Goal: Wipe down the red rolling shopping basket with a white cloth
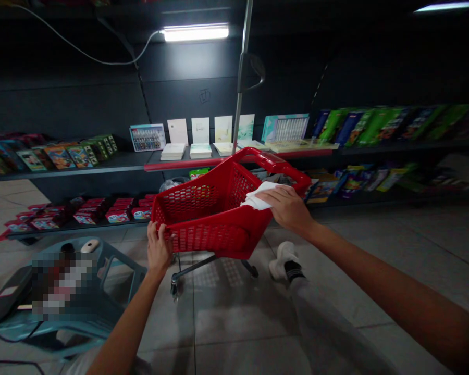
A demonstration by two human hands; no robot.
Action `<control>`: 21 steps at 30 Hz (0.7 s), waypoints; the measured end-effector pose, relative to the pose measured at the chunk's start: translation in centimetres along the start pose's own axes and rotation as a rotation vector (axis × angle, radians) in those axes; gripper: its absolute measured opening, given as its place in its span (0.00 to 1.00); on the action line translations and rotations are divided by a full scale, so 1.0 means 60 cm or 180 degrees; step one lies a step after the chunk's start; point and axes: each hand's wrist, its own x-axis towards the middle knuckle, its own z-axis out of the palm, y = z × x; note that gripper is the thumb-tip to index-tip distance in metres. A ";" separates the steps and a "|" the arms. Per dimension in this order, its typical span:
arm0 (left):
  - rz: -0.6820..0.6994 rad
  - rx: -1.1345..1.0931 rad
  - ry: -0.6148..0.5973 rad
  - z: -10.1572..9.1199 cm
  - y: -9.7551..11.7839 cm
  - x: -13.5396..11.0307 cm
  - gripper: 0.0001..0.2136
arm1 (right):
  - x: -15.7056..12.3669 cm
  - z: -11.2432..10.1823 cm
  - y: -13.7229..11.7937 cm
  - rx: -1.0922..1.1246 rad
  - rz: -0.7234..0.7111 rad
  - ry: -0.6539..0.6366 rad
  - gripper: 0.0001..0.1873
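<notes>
The right hand lies palm down with its fingers extended, not closed, and pins a crumpled white cloth under the palm against the side rim of a red perforated plastic shopping basket. The cloth overhangs into the basket's interior. The left hand is closed on the near corner of the basket, fingers upright against the rim. This placement appears to brace the basket against the pressure applied from the opposite side.

The basket sits tilted on a low wheeled metal cart frame, which stands on a grey tile floor — an unbraced rolling support, hence the need for a steadying hand. A red plastic loop handle rises at the far end. A white-shod foot stands just beyond the basket. To the left is a teal plastic chair, its seat partly obscured by pixelation. Behind the basket, black metal shelves carry boxed goods and pale notebooks — all standing well apart from the hands.
</notes>
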 end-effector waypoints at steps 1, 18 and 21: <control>0.0003 0.0009 -0.0019 0.001 -0.002 0.001 0.21 | 0.000 -0.008 0.012 0.0016 -0.0128 -0.0112 0.24; -0.0603 -0.0275 -0.0280 0.014 -0.006 0.058 0.31 | -0.039 -0.092 0.068 0.0337 0.0008 -0.0301 0.26; -0.0565 -0.0357 -0.0170 0.016 0.032 0.068 0.34 | -0.039 -0.098 0.066 0.0380 0.0021 -0.0368 0.26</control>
